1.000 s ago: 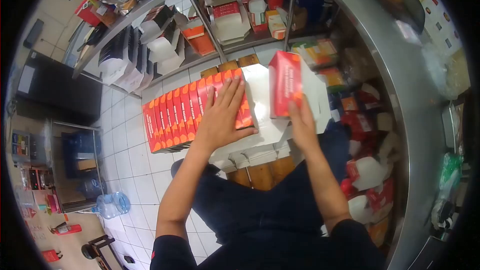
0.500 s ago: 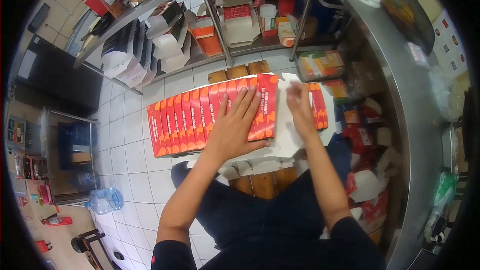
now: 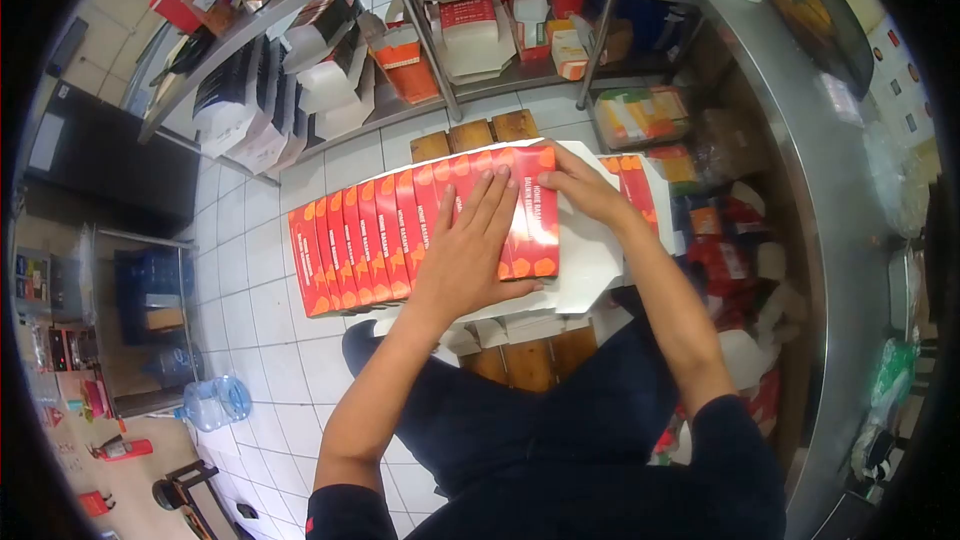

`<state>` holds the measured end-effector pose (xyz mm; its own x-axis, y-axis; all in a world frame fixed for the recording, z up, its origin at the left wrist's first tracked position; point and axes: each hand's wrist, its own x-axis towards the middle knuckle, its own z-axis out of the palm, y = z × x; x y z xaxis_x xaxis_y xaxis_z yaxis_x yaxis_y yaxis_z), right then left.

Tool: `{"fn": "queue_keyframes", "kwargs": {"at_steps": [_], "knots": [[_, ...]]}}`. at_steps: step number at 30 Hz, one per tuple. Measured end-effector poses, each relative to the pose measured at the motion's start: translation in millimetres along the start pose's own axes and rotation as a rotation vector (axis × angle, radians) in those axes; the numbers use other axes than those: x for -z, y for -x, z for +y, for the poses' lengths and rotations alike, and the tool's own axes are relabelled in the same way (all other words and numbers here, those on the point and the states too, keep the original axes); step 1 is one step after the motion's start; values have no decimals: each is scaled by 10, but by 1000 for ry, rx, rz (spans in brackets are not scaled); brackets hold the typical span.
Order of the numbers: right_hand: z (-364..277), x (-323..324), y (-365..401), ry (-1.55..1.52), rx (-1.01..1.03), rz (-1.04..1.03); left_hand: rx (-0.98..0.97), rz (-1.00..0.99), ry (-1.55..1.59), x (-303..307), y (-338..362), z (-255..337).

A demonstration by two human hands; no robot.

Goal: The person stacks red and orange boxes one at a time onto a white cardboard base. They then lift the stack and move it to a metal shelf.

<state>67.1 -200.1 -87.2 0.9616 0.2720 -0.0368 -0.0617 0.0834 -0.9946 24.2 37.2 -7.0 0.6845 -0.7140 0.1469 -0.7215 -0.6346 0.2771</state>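
A row of overlapping red cartons with orange patterns (image 3: 385, 230) lies across a low wooden-slat surface (image 3: 528, 365). My left hand (image 3: 470, 240) rests flat on the row, fingers spread. At the row's right end my right hand (image 3: 580, 185) touches the upper edge of the last red carton (image 3: 535, 225); its fingertips bend over that edge and are partly hidden. White carton flaps (image 3: 590, 265) stick out under and right of this carton. Further right, another red-and-white carton (image 3: 635, 185) lies partly behind my right forearm.
Folded cartons (image 3: 240, 105) and an orange box (image 3: 405, 65) stand on a metal shelf (image 3: 455, 100) ahead. A steel counter (image 3: 790, 140) curves along the right, with red and white packaging (image 3: 715, 255) below. A water bottle (image 3: 217, 402) lies on the tiled floor at left.
My right hand has moved left and slightly up to the last carton's upper edge. The last red carton's face now shows wider. My left hand stays on the row.
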Motion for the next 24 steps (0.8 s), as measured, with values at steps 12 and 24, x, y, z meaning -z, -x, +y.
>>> {"fn": "queue_keyframes", "kwargs": {"at_steps": [12, 24], "knots": [[117, -397, -473, -74, 127, 233, -26, -51, -14, -48, -34, 2], [313, 142, 2760, 672, 375, 1759, -100, 7, -142, -108, 5, 73]]}}
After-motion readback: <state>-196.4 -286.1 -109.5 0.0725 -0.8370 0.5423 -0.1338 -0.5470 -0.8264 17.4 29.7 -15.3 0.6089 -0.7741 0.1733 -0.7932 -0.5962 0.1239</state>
